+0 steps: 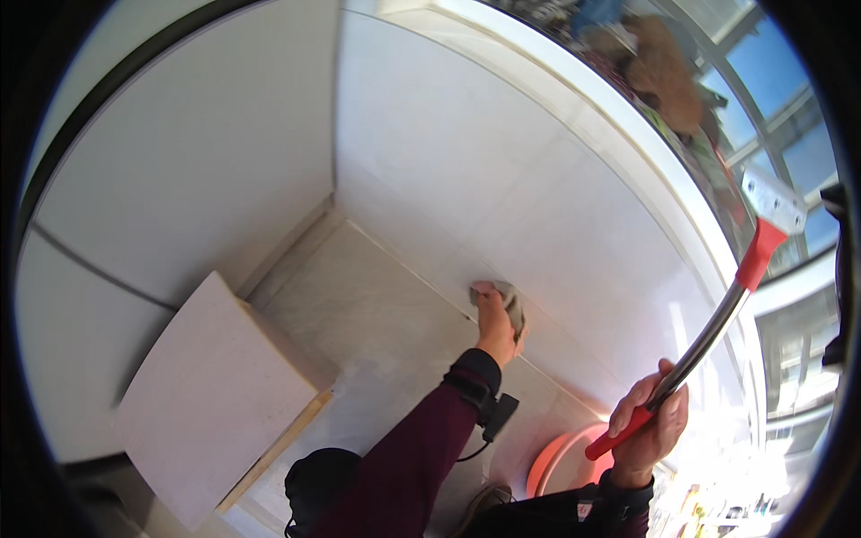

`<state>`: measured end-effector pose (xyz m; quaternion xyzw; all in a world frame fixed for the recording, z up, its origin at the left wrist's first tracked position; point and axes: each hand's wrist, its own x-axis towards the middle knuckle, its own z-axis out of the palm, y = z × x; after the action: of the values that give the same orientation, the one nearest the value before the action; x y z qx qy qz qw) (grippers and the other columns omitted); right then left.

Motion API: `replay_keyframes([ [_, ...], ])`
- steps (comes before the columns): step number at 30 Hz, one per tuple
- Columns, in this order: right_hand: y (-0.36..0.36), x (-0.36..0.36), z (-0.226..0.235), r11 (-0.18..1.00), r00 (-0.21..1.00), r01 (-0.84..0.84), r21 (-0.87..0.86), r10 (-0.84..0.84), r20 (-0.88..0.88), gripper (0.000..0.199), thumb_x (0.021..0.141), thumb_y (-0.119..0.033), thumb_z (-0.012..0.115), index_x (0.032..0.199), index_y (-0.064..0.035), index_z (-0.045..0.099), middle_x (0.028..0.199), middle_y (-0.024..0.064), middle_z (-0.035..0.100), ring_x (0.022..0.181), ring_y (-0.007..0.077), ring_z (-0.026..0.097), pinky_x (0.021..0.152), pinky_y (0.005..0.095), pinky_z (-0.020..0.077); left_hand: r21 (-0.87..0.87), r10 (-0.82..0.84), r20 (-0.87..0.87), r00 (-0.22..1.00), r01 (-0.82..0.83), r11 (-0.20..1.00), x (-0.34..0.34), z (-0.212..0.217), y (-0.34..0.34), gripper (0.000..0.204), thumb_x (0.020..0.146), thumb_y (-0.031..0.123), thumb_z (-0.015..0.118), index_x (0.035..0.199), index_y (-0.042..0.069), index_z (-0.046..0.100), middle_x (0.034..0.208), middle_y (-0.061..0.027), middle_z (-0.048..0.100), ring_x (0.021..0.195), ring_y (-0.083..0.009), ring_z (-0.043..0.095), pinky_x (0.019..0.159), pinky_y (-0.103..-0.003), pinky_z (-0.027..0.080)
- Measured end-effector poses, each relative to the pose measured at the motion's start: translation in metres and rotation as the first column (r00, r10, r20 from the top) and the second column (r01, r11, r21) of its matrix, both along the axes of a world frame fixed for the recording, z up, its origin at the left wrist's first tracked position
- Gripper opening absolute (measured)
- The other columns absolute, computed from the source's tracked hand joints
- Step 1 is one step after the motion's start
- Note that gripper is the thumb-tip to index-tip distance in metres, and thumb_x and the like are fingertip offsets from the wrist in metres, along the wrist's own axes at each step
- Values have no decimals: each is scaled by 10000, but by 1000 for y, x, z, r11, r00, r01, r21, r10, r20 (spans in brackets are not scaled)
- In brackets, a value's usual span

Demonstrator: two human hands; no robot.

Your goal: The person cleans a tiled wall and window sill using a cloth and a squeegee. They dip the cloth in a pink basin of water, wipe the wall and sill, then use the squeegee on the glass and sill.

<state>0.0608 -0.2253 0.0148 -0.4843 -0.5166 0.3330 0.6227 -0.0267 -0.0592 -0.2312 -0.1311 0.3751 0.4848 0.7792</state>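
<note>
My left hand (499,334) is closed round a grey-beige cloth (514,303). It presses the cloth to the foot of the white tiled wall (466,170), close to the floor seam. In my right hand (662,435), off to the right, is a scraper (703,343). The scraper has a red grip, a bare metal shaft and a red collar under a flat metal head. It tilts up and away from the wall's lower part, with the head high at the right. My fingers wrap the lower shaft and grip.
An orange-pink bucket (545,464) stands on the floor below my right hand. A pale wooden panel with a raw edge (220,394) is at the lower left, before a light cabinet (188,152). A ledge (574,99) tops the wall, with cluttered things and windows beyond.
</note>
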Motion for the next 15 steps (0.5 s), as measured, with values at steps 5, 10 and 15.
replay_keyframes([
  [5,-57,87,89,984,969,12,177,32,-244,533,1217,-331,300,1529,76,443,961,104,596,506,148,512,354,269,465,8,166,90,982,-167,986,19,-24,14,326,1133,351,529,1418,193,534,1414,-24,573,1276,-235,581,1017,-467,540],
  [10,-160,190,179,879,872,476,9,-473,124,497,1220,-306,340,1534,58,465,935,69,601,530,96,528,395,207,484,-82,104,86,991,-97,992,25,-34,16,340,1101,373,586,1294,93,587,1339,-59,587,1225,-247,583,1010,-458,563],
  [15,-304,251,177,436,492,871,-228,-766,414,332,1158,-359,506,1232,-71,653,815,1,625,532,64,562,422,223,461,-39,-12,114,993,16,999,35,-31,12,335,1114,361,551,1290,77,571,1367,-71,563,1223,-259,579,1001,-464,570],
])
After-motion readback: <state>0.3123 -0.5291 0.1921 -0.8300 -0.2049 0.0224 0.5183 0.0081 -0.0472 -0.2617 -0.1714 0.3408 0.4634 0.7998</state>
